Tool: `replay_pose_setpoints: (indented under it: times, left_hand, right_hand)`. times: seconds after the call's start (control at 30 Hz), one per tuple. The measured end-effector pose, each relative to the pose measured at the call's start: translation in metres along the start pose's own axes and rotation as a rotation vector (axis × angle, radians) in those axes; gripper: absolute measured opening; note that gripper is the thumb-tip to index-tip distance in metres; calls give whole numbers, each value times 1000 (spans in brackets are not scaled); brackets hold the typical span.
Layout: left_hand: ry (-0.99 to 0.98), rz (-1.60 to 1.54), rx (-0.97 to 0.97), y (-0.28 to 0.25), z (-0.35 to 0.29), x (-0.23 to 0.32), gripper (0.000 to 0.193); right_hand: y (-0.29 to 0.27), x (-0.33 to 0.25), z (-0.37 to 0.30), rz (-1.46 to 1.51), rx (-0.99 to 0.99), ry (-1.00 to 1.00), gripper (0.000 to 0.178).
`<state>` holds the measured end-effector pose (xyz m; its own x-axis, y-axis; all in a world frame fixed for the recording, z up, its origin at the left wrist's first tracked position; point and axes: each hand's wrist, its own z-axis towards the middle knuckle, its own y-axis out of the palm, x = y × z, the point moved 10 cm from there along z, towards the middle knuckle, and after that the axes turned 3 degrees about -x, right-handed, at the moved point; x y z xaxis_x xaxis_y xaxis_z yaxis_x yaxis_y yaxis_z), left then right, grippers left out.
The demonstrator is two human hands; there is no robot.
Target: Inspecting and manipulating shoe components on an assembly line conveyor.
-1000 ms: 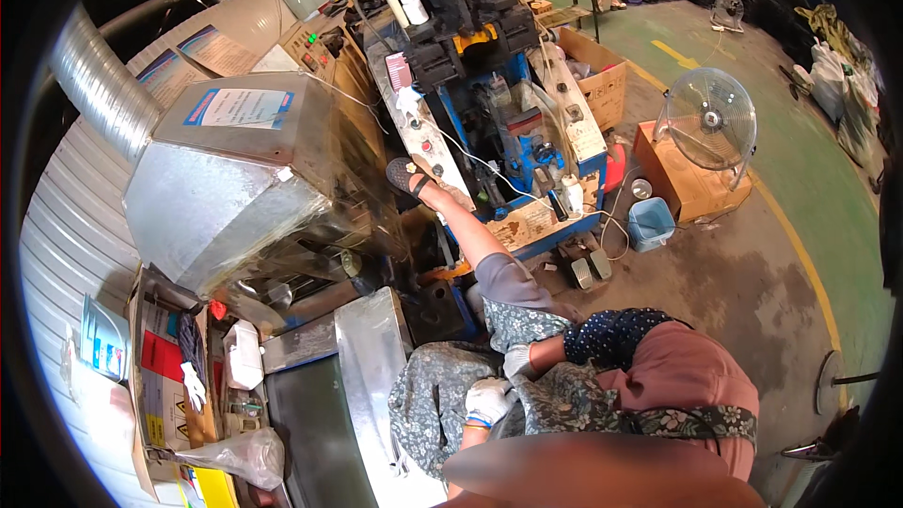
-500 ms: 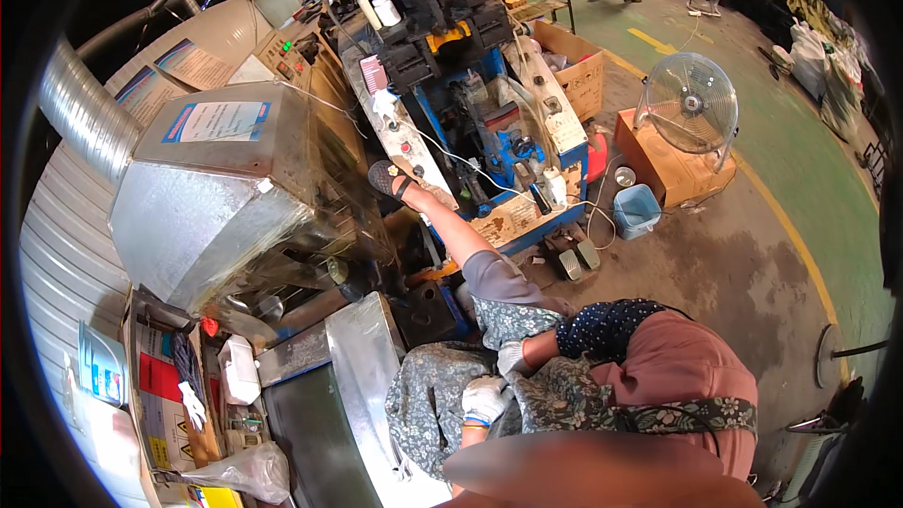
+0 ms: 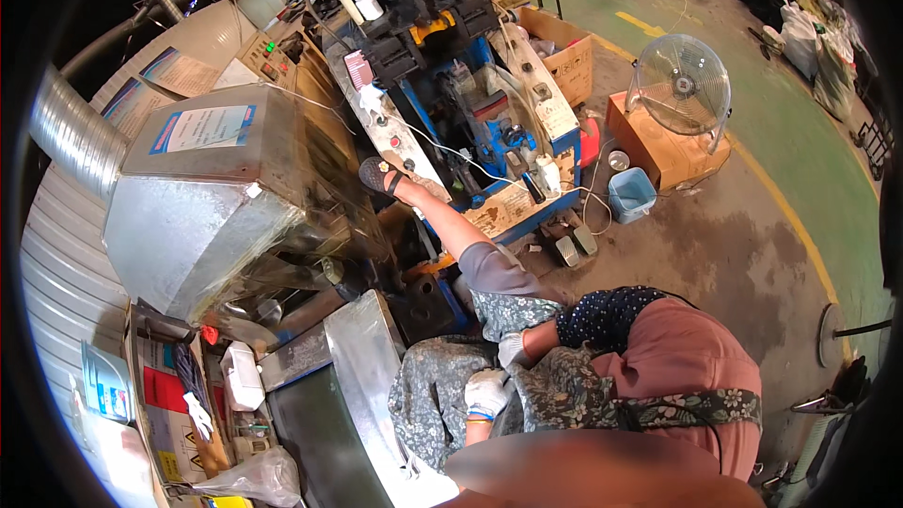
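Both gloved hands lie on the floral cloth [image 3: 428, 395] over your lap, left hand [image 3: 487, 391] just ahead of right hand [image 3: 513, 350]. Whether they grip it, I cannot tell. Advice: hold them low, well apart from the blue machine [image 3: 489, 132] beyond, where your foot [image 3: 376, 175] rests.

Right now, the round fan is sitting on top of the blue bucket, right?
Not quite. The head view shows the round fan sitting on top of a brown cardboard box. The blue bucket stands on the floor beside that box.
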<state>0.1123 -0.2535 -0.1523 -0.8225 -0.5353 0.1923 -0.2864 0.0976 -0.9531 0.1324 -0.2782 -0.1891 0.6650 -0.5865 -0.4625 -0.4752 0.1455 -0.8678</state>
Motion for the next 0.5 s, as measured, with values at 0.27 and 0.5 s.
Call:
replay_pose_setpoints:
  times: [0.27,0.5]
  left_hand:
    - [30,-115,151,-9,-4,-3,27]
    - [17,-47,40,-3,2,-1,25]
  right_hand:
    - [16,4,9,-30,-140,-40,37]
    - [3,1,3,57,42,-40,25]
